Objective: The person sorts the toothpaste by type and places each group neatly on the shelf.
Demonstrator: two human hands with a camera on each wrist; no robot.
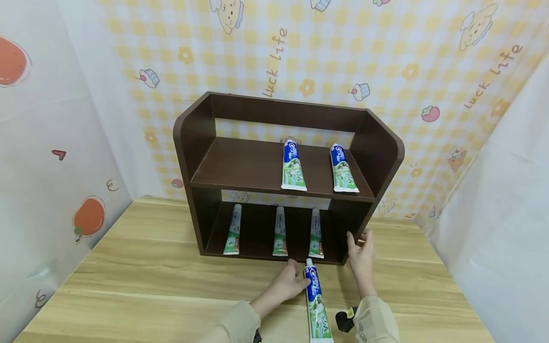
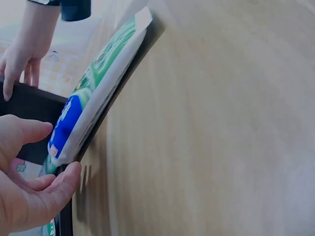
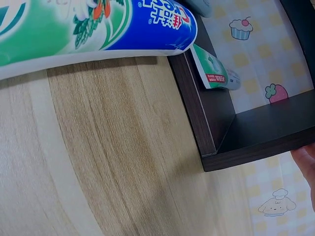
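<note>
A two-tier dark brown shelf (image 1: 240, 162) stands on the table. My right hand (image 1: 362, 255) grips its right side panel, thumb on the near side and fingers on the outer side; in the right wrist view only a bit of that hand (image 3: 306, 164) shows. A blue and green toothpaste tube (image 1: 317, 305) lies on the table before the shelf, cap toward it. My left hand (image 1: 285, 281) is just left of its cap end, thumb and fingers apart. In the left wrist view the left fingers (image 2: 64, 189) are close to the cap end; whether they touch it is unclear.
On the upper tier lie two blue and green toothpaste tubes (image 1: 293, 166) (image 1: 344, 170). The lower tier bears three grey-green tubes (image 1: 233, 231) (image 1: 280, 232) (image 1: 316, 234). Behind the shelf hangs a yellow checked cloth (image 1: 171, 71); the wooden table (image 1: 141, 271) extends to both sides.
</note>
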